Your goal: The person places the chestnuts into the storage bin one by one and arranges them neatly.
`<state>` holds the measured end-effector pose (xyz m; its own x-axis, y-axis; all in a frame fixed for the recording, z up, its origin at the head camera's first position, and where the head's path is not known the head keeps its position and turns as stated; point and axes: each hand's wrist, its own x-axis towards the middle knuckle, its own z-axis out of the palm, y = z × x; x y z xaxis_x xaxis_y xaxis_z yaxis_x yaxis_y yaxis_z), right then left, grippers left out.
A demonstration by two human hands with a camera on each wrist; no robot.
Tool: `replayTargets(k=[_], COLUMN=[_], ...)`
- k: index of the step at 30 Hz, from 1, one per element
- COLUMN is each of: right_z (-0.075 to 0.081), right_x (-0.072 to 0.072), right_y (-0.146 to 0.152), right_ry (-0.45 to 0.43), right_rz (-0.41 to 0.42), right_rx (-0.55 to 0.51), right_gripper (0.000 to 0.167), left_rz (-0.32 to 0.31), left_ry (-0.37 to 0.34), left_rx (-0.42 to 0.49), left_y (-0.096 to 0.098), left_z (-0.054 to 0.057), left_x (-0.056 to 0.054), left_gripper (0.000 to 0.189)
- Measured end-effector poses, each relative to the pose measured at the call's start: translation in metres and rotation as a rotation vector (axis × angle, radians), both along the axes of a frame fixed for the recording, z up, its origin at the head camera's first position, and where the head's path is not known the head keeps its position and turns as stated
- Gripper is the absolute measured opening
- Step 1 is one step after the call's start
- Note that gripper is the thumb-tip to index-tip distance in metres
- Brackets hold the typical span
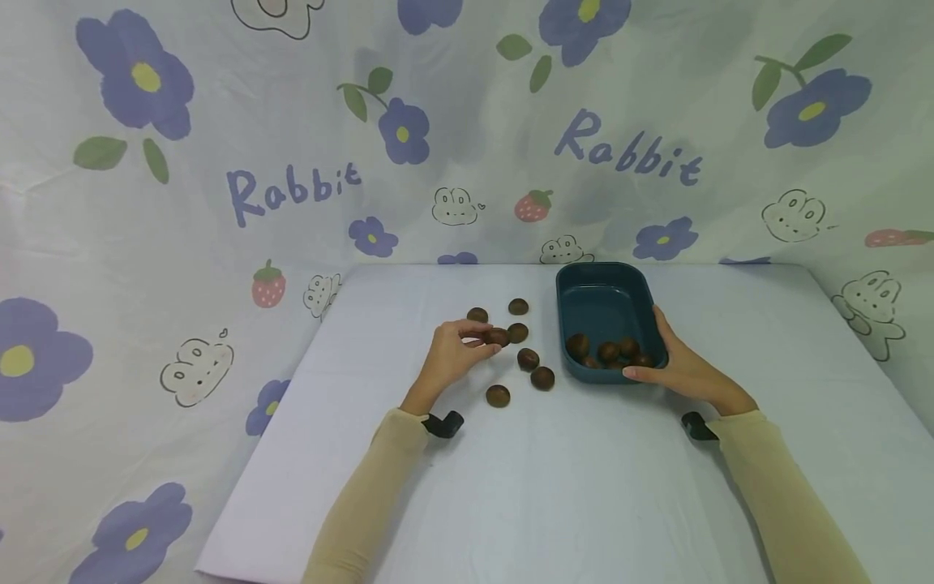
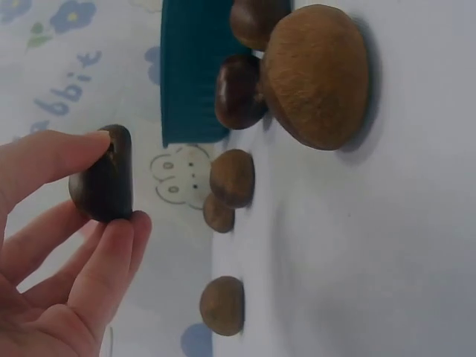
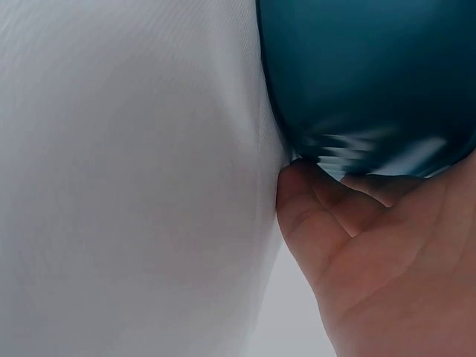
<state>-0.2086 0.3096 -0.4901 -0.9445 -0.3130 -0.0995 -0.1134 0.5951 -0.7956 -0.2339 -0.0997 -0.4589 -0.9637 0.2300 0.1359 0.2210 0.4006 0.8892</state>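
Left hand: one, its thumb and fingers (image 1: 448, 353) pinching a single chestnut (image 2: 104, 186), held up off the table in the left wrist view.
Right hand: one, gripping the near right corner of the dish (image 1: 600, 312), thumb over the near rim and fingers along the outer side (image 1: 684, 369).
Dish: one, teal, with rounded corners, just ahead and to the left of the right hand, to the right of the left hand and apart from it.
Chestnuts in the dish: several (image 1: 608, 351), about six visible, gathered at the end nearest the right thumb; overlap prevents a sure count.
Loose chestnuts: six (image 1: 529, 359), all between the left hand and the dish or around the left hand. One lies just beyond the left fingers, one farther ahead to their right, one right beside the pinched chestnut, two close together to the right of the left thumb, and one nearer the person, to the right of the left wrist.
Sleeves: two, beige (image 1: 368, 495), one behind each hand.
Black wrist devices: two (image 1: 445, 424), one at each wrist.
Table: one, white (image 1: 554, 487), beneath both hands.
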Motion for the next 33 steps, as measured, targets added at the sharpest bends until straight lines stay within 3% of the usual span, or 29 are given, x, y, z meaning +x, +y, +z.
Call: replayTargets(k=[11,18,33], right_z=[0.003,0.004,0.002], right_x=[0.001,0.002,0.001], right_y=[0.000,0.000,0.001], right_ry=[-0.023,-0.035,-0.029], right_rz=[-0.006,-0.001,-0.002], right_rx=[0.012,0.005,0.013], right_gripper=[0.130,0.130,0.130], left_rz=[-0.010,-0.017,-0.078], left_ry=[0.007,0.066,0.007], left_rx=[0.037,0.035,0.055], left_y=[0.017,0.032,0.068], left_z=[0.017,0.020,0.032], left_x=[-0.008,-0.017,-0.031], left_gripper=[0.036,0.035,0.038])
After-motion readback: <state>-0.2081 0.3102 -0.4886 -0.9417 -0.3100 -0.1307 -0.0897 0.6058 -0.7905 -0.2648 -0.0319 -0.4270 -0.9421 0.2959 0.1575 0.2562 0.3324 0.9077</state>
